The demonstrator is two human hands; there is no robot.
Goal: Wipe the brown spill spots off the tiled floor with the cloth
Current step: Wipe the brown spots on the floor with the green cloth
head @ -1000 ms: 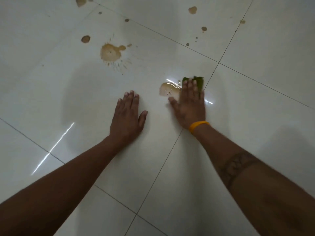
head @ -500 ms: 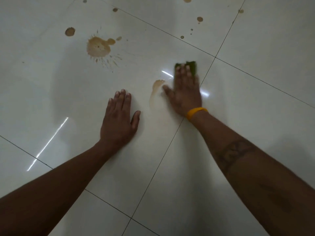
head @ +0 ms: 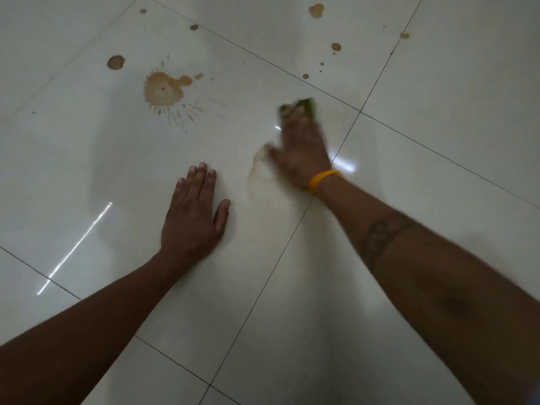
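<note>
Near spot (head: 263, 171) now smeared faint; cloth (head: 304, 105) pressed flat under right hand (head: 301, 153); left hand (head: 193, 217) spread on floor (head: 438, 171). Big splash (head: 163, 90) untouched.

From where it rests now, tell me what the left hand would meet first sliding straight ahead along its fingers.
Probably the big brown splash; the left hand points just right of it, across bare tile.

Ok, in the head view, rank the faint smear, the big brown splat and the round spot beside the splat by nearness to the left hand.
From the left hand:
1. Faint smear, just right of it, by the right hand's thumb.
2. Big brown splat, ahead.
3. Round spot, beyond the splat, ahead-left.
</note>
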